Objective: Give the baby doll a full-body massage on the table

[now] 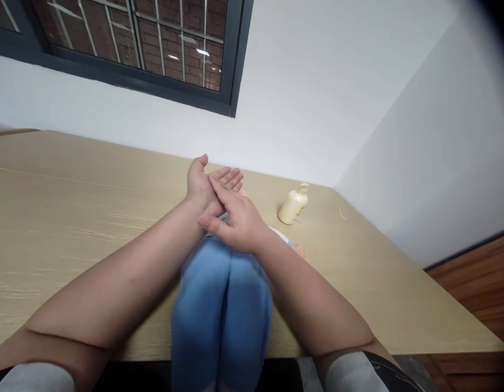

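Note:
My left hand point(205, 190) is turned palm up, with its thumb raised and its fingers stretched out. My right hand point(239, 220) lies across that palm, fingers extended flat and thumb apart near the left wrist. Neither hand holds an object. Below them a doll in blue trousers point(223, 305) lies on the table, its legs pointing toward me and over the front edge. A small doll hand point(299, 250) with a white and blue sleeve shows beyond my right forearm. My hands hide most of the doll's upper body and head.
A pale yellow bottle with a pump-like top point(293, 206) stands on the wooden table point(92, 218), to the right beyond my hands. A thin strand point(341, 212) lies farther right. White walls point(317, 81) and a dark-framed window point(231, 65) border the table's back.

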Demonstrator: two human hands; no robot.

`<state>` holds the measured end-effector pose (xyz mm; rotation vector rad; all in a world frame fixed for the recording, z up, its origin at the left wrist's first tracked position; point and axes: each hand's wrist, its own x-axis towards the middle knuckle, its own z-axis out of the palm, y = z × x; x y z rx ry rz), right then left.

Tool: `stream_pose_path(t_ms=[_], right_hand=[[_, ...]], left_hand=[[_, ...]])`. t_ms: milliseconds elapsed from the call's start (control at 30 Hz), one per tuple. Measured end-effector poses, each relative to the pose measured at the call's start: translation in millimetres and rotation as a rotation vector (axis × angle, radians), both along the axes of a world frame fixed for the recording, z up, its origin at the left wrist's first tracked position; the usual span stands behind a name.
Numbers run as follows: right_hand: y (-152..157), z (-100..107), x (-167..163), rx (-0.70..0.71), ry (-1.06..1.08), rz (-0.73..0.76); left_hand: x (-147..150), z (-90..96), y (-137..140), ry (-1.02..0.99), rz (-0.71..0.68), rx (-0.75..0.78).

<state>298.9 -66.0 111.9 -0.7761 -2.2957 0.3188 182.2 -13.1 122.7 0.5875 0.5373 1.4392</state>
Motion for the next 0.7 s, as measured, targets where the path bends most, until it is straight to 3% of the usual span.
stream_pose_path(t_ms=[200,367,533,700], right_hand=[[21.9,-2.8,12.3,0.050,-0.030,0.013],[32.3,-6.6,18.9,0.078,-0.064,-0.018],[13.3,-0.1,12.9,0.059,-0.158,-0.065],[-5.5,8.8,5.7,0.023,-0.171,-0.051]], left_hand=[[18.8,9.4,-14.9,0.002,-0.012,-0.088],[7.1,19.7,-15.3,-0.071,0.032,-0.143],[-11.9,9.2,2.0,-0.103,0.093,-0.070],[-11.4,-1.8,11.7,-0.153,0.078,-0.112]])
